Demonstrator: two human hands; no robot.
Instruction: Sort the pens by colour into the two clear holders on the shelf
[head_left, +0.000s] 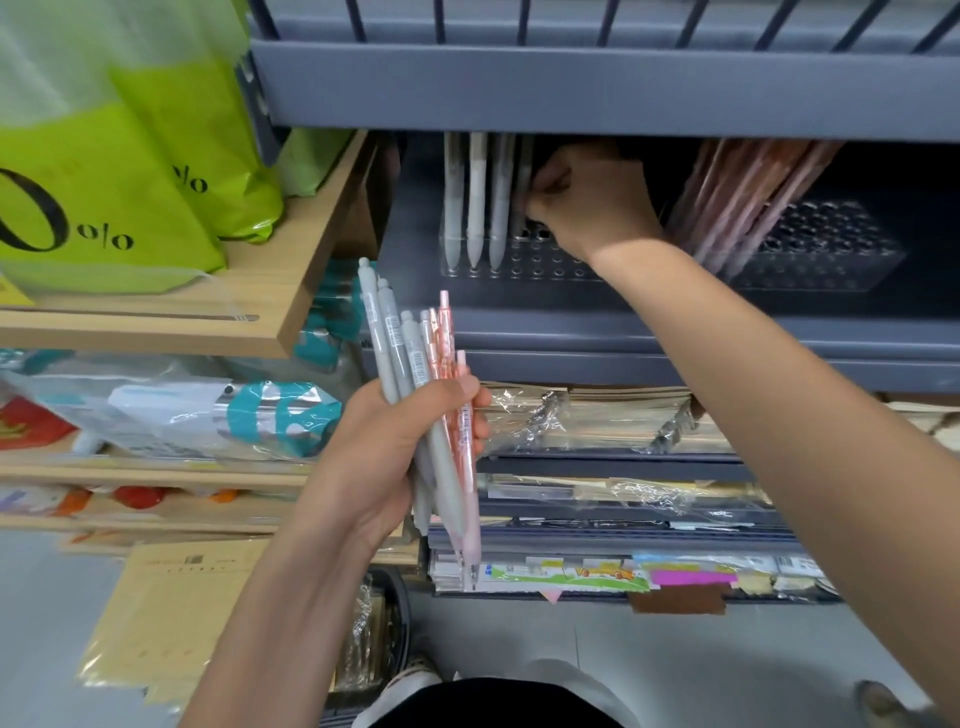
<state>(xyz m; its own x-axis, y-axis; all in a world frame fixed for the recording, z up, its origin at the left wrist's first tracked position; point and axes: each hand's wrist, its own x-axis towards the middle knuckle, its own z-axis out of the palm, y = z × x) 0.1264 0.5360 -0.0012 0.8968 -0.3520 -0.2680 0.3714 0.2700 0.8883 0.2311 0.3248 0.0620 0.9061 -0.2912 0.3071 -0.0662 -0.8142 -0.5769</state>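
My left hand (395, 447) grips a bundle of pens (415, 374), several grey and a few pink, held upright below the shelf. My right hand (587, 202) reaches into the grey shelf and pinches a grey pen (522, 182) over the left clear holder (519, 260), where three grey pens (475, 208) stand in its holes. The right clear holder (821, 249) holds several pink pens (743, 192) leaning to the right. My right hand hides part of the left holder.
The upper grey shelf board (597, 88) hangs low over the holders. Green bags (130, 171) sit on a wooden shelf (291, 291) to the left. Wrapped notebooks (597, 421) and stacked stationery fill the shelves below.
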